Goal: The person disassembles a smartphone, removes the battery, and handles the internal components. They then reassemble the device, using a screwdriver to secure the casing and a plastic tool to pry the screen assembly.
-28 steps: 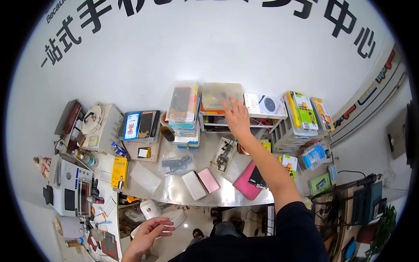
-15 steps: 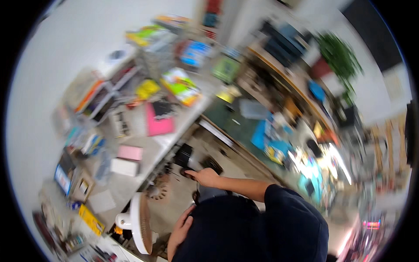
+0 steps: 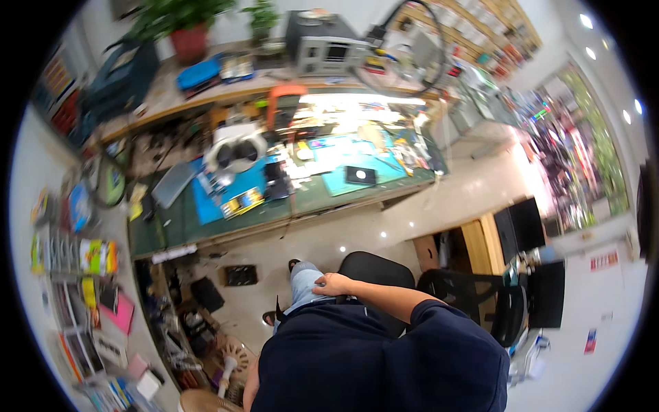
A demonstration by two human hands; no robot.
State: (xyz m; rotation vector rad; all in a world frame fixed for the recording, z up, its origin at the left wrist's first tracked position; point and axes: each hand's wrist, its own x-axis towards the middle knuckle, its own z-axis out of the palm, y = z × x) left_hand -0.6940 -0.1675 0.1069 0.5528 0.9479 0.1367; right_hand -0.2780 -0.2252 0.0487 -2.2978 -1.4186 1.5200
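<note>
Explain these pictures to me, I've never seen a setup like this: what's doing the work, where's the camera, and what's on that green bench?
There's no machine: the hands are a person's own, bare. Every picture comes from one wide fisheye camera on that person's head, looking down, so straight edges bend near the rim. In the current view, the right hand is at the person's jeans, with nothing visibly held; the left hand is out of sight. The green bench bears a blue mat, a teal mat with a dark phone-like object on it, a pale tray, and clutter too blurred or bright to name.
</note>
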